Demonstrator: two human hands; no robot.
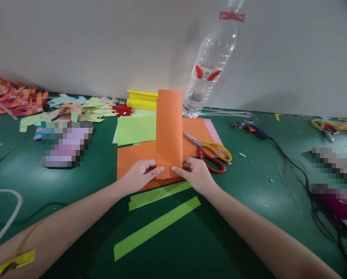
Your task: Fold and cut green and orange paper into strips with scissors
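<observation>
Upright between my hands stands a folded strip of orange paper (169,131). My left hand (140,174) pinches its lower left edge, thumb in front and fingers curled behind. On the lower right edge, my right hand (197,173) grips it the same way. Beneath lie flat orange sheets (133,157) and a light green sheet (135,130). Scissors (210,149) with yellow and red handles rest on the sheets just beyond my right hand. Closer to me, green paper strips (157,228) lie on the dark green table (220,248).
A tilted clear bottle (210,58) leans at the wall behind the sheets. Paper scraps (83,108) and orange paper pieces (13,95) pile up at the back left. A phone (67,147) lies left. On the right are a blue-handled corded tool (259,131) and a purple power strip (340,207).
</observation>
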